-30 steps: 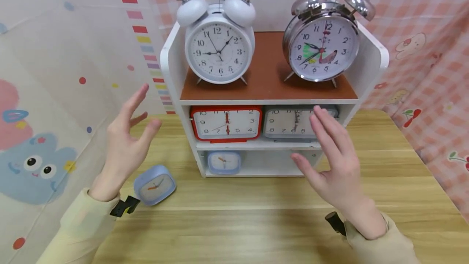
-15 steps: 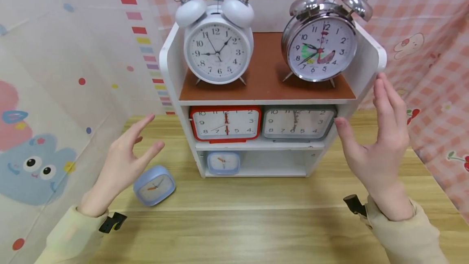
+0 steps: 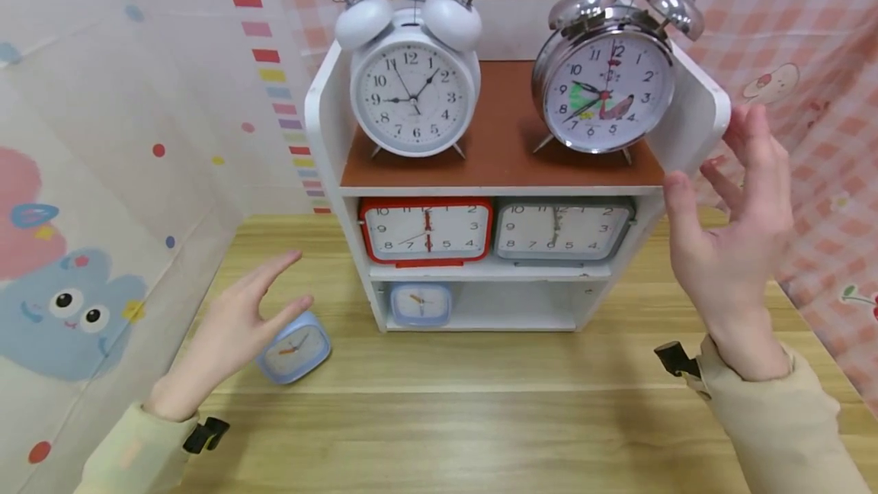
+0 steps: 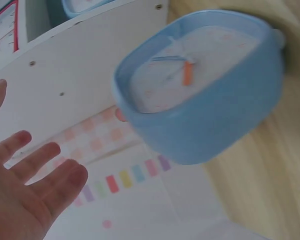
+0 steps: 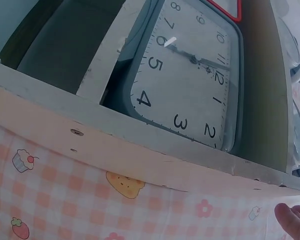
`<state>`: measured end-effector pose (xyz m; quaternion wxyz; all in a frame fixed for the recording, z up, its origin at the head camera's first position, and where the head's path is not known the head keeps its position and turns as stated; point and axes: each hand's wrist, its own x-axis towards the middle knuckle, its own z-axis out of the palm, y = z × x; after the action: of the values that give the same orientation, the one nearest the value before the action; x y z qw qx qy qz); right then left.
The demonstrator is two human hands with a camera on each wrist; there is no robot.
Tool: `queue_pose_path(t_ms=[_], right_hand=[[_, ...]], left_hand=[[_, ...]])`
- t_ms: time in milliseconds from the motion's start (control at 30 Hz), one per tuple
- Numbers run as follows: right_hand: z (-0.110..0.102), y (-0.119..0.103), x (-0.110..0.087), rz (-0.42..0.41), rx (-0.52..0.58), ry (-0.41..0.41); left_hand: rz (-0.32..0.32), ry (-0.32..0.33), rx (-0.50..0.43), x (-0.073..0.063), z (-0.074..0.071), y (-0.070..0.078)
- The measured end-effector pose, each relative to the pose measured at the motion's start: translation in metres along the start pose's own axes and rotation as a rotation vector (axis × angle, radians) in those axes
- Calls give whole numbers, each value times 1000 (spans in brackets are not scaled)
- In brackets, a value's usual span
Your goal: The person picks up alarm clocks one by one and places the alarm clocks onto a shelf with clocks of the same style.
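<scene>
My left hand (image 3: pixel 229 322) hovers above and left of a small light-blue alarm clock (image 3: pixel 296 351) on the table. Its fingers are spread and hold nothing; in the left wrist view a gap separates them from the clock (image 4: pixel 215 117). Beside the white shelf's (image 3: pixel 693 132) right panel is my right hand (image 3: pixel 741 250), thumb in front and fingers loosely bent, gripping nothing. Whether a fingertip touches the panel, I cannot tell. A silver twin-bell clock (image 3: pixel 604 90) stands nearest that hand on the brown top board. Below it sits a grey rectangular clock (image 3: pixel 565 231).
A white twin-bell clock (image 3: pixel 414 97) stands top left on the shelf. The middle level also holds a red-framed clock (image 3: pixel 425 231). Another small blue clock (image 3: pixel 421 303) is at the bottom left. Patterned cloth (image 3: pixel 816 197) hangs behind and at the sides of the wooden table (image 3: pixel 439 418).
My right hand has moved right, from in front of the grey clock to outside the shelf's right panel. My left hand has sunk lower, towards the blue clock on the table. The clocks have stayed put.
</scene>
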<state>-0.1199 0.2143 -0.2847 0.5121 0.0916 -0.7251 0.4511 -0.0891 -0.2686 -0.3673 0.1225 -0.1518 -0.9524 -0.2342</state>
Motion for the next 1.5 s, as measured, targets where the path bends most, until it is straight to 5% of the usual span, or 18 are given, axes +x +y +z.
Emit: queue_pose_path(t_ms=[233, 667, 1233, 1500], right_hand=[[0, 8, 7, 49, -17, -62], [0, 16, 12, 40, -64, -36], [5, 13, 12, 11, -93, -31], [5, 14, 11, 11, -95, -29]], left_hand=[[-8, -68, 56, -12, 6, -10], [-41, -120, 56, -33, 17, -28], [46, -13, 57, -45, 30, -47], [21, -10, 32, -45, 33, -50]])
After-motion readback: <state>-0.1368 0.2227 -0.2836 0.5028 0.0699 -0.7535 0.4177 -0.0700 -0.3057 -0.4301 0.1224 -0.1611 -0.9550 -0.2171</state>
